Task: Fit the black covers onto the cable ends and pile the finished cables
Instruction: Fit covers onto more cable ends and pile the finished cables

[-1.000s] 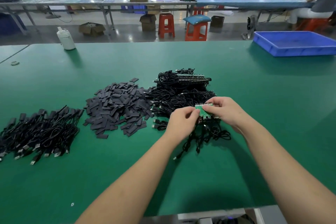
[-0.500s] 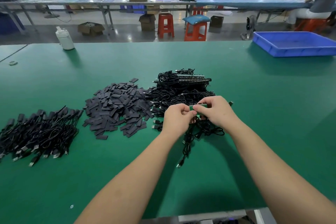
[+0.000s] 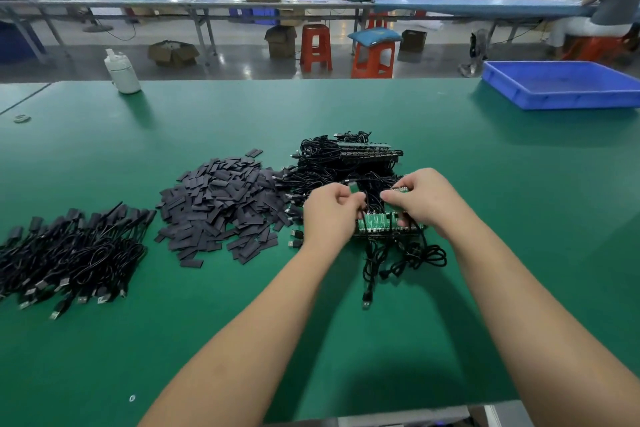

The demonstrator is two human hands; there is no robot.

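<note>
A heap of flat black covers [image 3: 221,208] lies at table centre. To its right is a tangle of uncovered cables [image 3: 346,163] with green circuit-board ends. A green board panel [image 3: 384,224] with cables attached lies under my hands. My left hand [image 3: 329,211] pinches a single small green board end with its cable. My right hand [image 3: 426,199] grips the remaining strip of green boards. A pile of finished cables [image 3: 69,250] with black covers lies at the left.
A blue tray [image 3: 561,85] stands at the back right of the green table [image 3: 519,218]. A white bottle [image 3: 122,72] stands at the back left. Stools, benches and seated people are beyond the table's far edge.
My hands have moved apart. The left hand now holds one board end separated from the strip that the right hand holds, and the panel shows again beneath them.
</note>
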